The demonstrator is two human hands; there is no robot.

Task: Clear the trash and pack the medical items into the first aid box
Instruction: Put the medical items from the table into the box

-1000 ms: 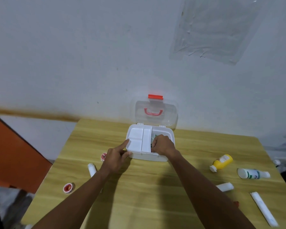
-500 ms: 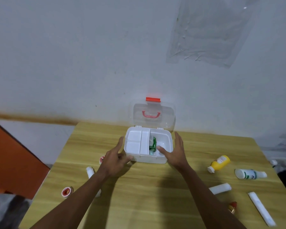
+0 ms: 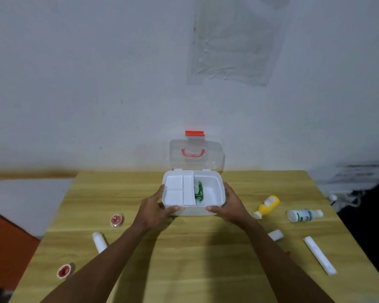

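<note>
The white first aid box (image 3: 214, 209) stands open at the table's far middle, its clear lid (image 3: 196, 155) with a red handle upright against the wall. A white divided tray fills its left half, and a green packet (image 3: 199, 192) lies beside the tray. My left hand (image 3: 154, 207) grips the box's front left corner. My right hand (image 3: 231, 204) grips its right side. Loose on the table lie a yellow bottle (image 3: 268, 205), a white bottle (image 3: 303, 215), a short white roll (image 3: 275, 235), a long white tube (image 3: 318, 255), another white tube (image 3: 99, 241) and two red tape rolls (image 3: 116, 220) (image 3: 64, 271).
The wooden table (image 3: 195, 259) ends at the wall behind the box. An orange surface (image 3: 7, 241) stands to the left below the table's edge. Cables and a dark object (image 3: 363, 211) sit off the table's right side. A plastic sheet (image 3: 234, 40) is taped to the wall.
My right hand came out of the box's right compartment, leaving the green packet inside, and moved to the box's right side. My left hand shifted to grip the front left corner.
</note>
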